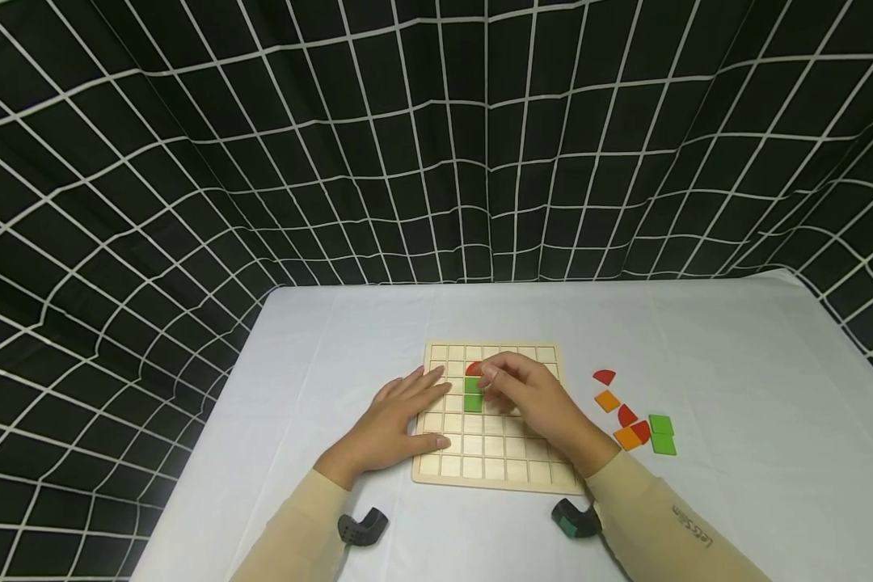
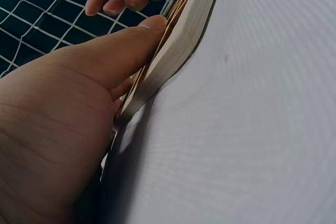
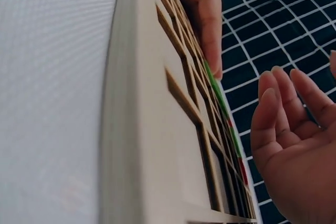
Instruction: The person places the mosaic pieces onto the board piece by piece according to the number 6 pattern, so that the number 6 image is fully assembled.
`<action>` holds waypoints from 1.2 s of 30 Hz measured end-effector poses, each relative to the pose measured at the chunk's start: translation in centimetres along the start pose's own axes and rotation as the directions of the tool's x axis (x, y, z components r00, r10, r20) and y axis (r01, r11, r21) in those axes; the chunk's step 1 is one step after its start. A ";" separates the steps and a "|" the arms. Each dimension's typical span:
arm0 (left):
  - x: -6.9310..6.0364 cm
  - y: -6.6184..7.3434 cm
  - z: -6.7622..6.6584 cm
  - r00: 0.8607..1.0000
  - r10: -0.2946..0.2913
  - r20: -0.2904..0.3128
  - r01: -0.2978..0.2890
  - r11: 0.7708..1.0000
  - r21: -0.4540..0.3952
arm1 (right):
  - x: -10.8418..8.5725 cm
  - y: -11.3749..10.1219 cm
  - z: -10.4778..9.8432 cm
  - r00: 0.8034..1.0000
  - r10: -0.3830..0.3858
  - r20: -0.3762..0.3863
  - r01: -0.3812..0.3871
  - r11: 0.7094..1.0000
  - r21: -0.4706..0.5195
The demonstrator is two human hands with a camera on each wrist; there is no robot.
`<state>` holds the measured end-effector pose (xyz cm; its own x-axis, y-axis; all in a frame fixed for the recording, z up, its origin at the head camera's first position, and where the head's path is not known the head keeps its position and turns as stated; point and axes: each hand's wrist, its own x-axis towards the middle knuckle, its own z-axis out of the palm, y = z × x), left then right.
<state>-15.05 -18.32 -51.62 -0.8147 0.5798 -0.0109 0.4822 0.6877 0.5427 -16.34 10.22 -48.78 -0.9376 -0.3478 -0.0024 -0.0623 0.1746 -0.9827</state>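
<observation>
Head view: left hand (image 1: pixel 393 418) spread on board (image 1: pixel 472 466); right hand (image 1: pixel 534 398), loosely curled, empty, hides some of board.

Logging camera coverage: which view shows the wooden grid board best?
The head view: it shows the wooden grid board from above, nearly whole, though the left hand and right hand cover parts. The left wrist view shows mainly its side edge; the right wrist view shows its rim and some cells, steeply slanted.

L hand (image 1: pixel 387 424) on grid board (image 1: pixel 473 466), R hand (image 1: pixel 534 404) by grn sqs (image 1: pixel 473 402), loose pcs (image 1: pixel 628 439) at R.
</observation>
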 end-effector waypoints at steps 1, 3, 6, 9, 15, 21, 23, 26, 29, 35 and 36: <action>0.0 0.0 0.0 1.000 0.000 -0.001 0.000 1.000 0.000 | 0.0 0.0 -0.1 1.000 -0.003 -0.006 0.003 1.000 0.000; 0.0 -0.1 0.1 1.000 0.000 -0.002 0.000 1.000 0.002 | 0.0 -0.1 -0.2 1.000 -0.007 -0.018 0.007 1.000 0.002; 0.0 -0.1 0.1 1.000 -0.001 -0.003 0.001 1.000 0.001 | 0.0 -0.2 -0.4 1.000 -0.014 -0.026 0.015 1.000 0.028; 0.0 0.0 0.0 1.000 0.000 -0.002 0.000 1.000 -0.003 | -0.1 -0.4 -0.5 0.999 -0.016 -0.029 0.018 0.999 0.051; 0.0 0.1 0.0 1.000 0.003 -0.003 -0.003 1.000 -0.005 | -0.3 -0.8 -1.0 0.999 -0.040 -0.033 0.042 0.997 0.067; 0.0 0.0 0.0 1.000 0.000 0.001 0.000 1.000 0.002 | -0.4 -1.0 -1.5 0.997 -0.063 -0.048 0.066 0.995 0.077; 0.0 0.0 0.0 1.000 0.001 0.002 -0.001 1.000 0.003 | -0.5 -1.2 -1.6 0.997 -0.056 -0.054 0.060 0.995 0.078; 0.0 0.0 0.0 1.000 -0.001 0.003 0.001 1.000 -0.001 | -0.7 -1.4 -1.9 0.997 -0.050 -0.066 0.055 0.996 0.069; 0.0 0.1 -0.1 1.000 -0.003 0.002 0.003 1.000 -0.006 | -0.9 -1.6 -2.3 0.996 -0.047 -0.081 0.052 0.997 0.061; 0.0 0.2 0.0 1.000 -0.005 -0.003 0.005 1.000 -0.011 | -1.2 -1.9 -2.8 0.994 -0.042 -0.097 0.050 0.995 0.087; 0.0 0.2 0.0 1.000 -0.007 -0.003 0.007 1.000 -0.010 | -1.2 -1.9 -2.9 0.994 -0.047 -0.094 0.056 0.994 0.096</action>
<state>-14.96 -18.23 -51.50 -0.8187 0.5740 -0.0122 0.4735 0.6871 0.5510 -16.12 13.02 -46.39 -0.9617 -0.2670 0.0615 -0.0816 0.0650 -0.9945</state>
